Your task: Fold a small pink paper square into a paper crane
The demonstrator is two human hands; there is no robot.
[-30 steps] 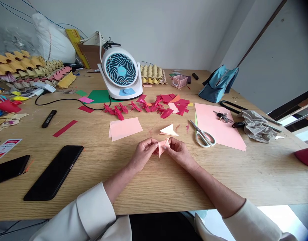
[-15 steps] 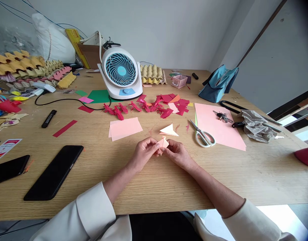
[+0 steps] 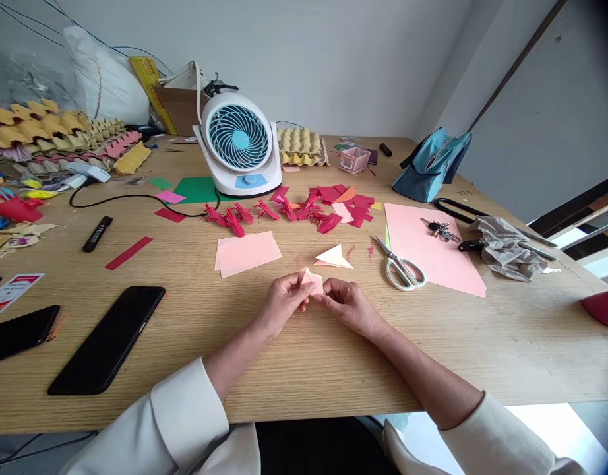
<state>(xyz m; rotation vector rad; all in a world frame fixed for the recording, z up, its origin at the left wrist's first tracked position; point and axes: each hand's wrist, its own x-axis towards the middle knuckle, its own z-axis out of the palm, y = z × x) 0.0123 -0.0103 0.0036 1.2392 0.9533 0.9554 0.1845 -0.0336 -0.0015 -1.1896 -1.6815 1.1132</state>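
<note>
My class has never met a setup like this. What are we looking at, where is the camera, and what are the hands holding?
There is no robot: these are a person's bare hands. Every picture comes from one camera worn on the head, looking forward and down. The left hand and right hand hold a small piece of folded pink paper between their fingertips. On the table lie scissors, red paper shapes and a large black phone. A fan stands further back.
</note>
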